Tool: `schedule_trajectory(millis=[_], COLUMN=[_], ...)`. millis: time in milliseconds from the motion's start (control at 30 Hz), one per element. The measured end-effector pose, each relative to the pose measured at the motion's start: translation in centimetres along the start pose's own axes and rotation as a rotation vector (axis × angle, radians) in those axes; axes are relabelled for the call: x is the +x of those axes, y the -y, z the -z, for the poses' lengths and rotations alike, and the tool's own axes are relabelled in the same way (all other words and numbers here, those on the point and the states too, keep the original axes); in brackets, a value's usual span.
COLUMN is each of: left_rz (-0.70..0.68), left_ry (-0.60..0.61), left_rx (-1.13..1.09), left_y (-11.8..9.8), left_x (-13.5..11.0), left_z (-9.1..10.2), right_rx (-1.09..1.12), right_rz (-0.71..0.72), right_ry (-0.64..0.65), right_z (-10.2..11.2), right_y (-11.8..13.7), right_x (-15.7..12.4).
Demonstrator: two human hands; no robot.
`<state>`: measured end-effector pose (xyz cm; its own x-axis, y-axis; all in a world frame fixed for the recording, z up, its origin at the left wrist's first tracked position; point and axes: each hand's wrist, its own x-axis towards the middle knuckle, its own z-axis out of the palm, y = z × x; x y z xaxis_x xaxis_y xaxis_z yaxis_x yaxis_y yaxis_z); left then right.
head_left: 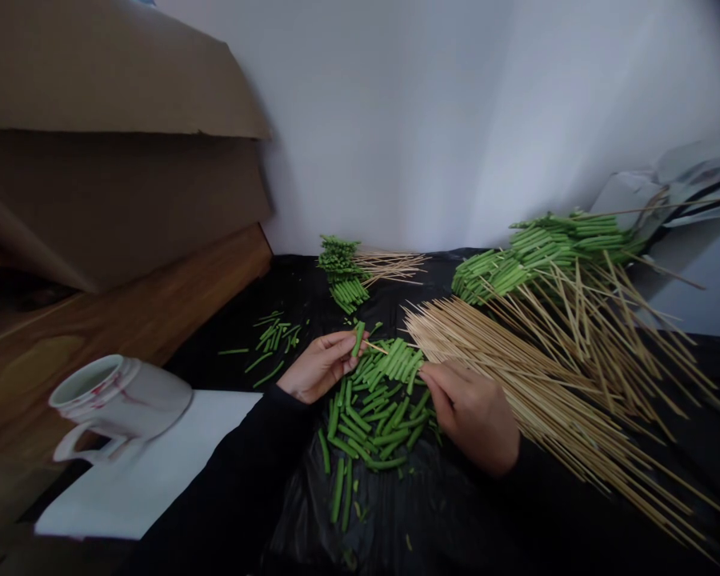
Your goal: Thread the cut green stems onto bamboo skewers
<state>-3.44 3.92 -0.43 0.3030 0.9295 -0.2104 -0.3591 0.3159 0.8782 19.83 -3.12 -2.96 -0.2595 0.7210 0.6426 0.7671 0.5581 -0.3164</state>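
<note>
My left hand (319,366) pinches a short green stem piece (358,338) at the tip of a bamboo skewer (377,346). On that skewer sits a row of green pieces (399,358), and my right hand (471,412) grips its other end. Below both hands lies a loose pile of cut green stems (372,424) on black plastic sheeting (408,512). Both sleeves are black.
A big fan of bare bamboo skewers (552,384) spreads to the right. Finished green skewers are stacked at the back right (546,248) and back centre (345,272). A white mug (117,400) stands on white paper (150,472) at left, beside cardboard (114,144) and a wooden board (114,328).
</note>
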Motion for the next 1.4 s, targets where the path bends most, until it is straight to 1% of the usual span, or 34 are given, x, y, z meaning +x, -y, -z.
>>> schedule_trajectory(millis=[200, 400, 700, 967, 1167, 1300, 1400], left_rz=[-0.005, -0.008, -0.049, -0.048, -0.069, -0.080, -0.075], left_ry=[-0.011, -0.020, -0.085, -0.091, -0.136, -0.125, -0.078], left_rx=[0.006, 0.020, 0.091, 0.127, 0.187, 0.190, 0.162], left_y=[0.0, 0.0, 0.2, 0.4, 1.0, 0.9, 0.6], left_x=[0.0, 0.0, 0.3, 0.1, 0.2, 0.2, 0.0], left_z=[0.0, -0.1, 0.2, -0.1, -0.1, -0.2, -0.3], right_rx=[-0.044, -0.053, -0.028, -0.037, -0.039, -0.026, -0.015], right_rz=[-0.001, -0.004, -0.035, -0.037, -0.066, -0.064, -0.058], right_ry=[0.000, 0.028, 0.053, 0.051, 0.072, 0.079, 0.058], right_z=[0.1, 0.2, 0.0, -0.1, -0.5, -0.4, -0.2], right_y=[0.1, 0.2, 0.3, 0.6, 0.8, 0.8, 0.8], right_x=[0.0, 0.0, -0.2, -0.2, -0.4, -0.2, -0.1])
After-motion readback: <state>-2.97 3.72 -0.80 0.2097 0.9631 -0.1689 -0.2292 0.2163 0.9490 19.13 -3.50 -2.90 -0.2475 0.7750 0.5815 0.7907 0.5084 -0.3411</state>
